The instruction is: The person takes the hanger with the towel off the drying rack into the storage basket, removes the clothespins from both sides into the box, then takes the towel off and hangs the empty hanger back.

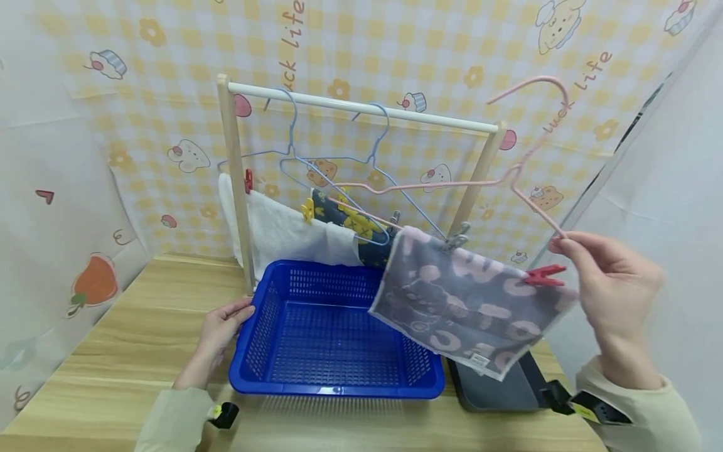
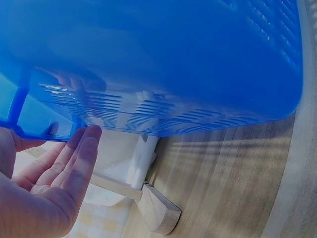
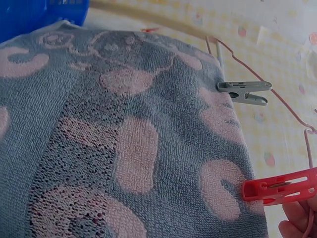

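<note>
On the right, my right hand [image 1: 612, 289] pinches the right end of a pink clothes hanger [image 1: 440, 186] between thumb and fingers. A grey-and-pink towel [image 1: 452, 301] hangs from its lower bar, fixed by a grey clothespin [image 3: 242, 91] and a red clothespin [image 1: 545, 275]. The hanger's hook is free of the rack. At the left, my left hand [image 1: 223, 326] holds the rim of a blue plastic basket [image 1: 339, 390]. In the left wrist view its fingers [image 2: 81, 163] lie against the rim's underside, with the thumb mostly out of sight.
Behind the basket stands a drying rack with a white bar [image 1: 361, 107] and wooden posts. Two blue hangers [image 1: 294, 135] hang on it, carrying a white towel [image 1: 294, 229] and a dark patterned cloth [image 1: 369, 229]. A dark grey tray [image 1: 497, 386] lies at the right, partly under the towel.
</note>
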A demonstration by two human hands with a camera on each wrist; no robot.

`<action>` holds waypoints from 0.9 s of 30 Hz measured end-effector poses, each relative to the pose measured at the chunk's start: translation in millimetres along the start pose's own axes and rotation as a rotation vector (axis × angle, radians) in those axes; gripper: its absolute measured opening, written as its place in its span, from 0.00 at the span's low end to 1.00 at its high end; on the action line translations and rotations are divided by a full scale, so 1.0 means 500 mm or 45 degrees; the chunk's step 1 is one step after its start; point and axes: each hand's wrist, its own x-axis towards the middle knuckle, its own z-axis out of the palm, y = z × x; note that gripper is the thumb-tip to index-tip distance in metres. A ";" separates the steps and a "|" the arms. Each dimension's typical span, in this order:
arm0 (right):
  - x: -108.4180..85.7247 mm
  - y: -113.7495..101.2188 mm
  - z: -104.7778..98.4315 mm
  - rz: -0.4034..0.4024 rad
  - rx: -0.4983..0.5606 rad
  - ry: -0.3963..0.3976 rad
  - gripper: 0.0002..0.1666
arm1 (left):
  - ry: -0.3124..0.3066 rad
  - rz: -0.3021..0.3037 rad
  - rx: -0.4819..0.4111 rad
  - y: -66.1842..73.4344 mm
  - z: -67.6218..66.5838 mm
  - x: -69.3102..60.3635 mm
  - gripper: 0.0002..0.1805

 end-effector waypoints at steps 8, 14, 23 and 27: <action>-0.004 0.001 0.096 -0.137 0.190 -0.097 0.04 | -0.021 -0.002 -0.004 -0.001 0.003 0.001 0.28; -0.022 0.002 0.146 -0.168 0.195 -0.141 0.03 | -0.035 0.017 0.017 0.001 0.002 0.002 0.27; -0.079 0.034 0.194 -0.143 0.201 -0.261 0.05 | -0.006 0.179 0.202 0.008 -0.004 0.007 0.24; -0.112 0.051 0.213 -0.152 0.268 -0.304 0.05 | 0.091 0.332 0.183 0.029 -0.007 0.000 0.21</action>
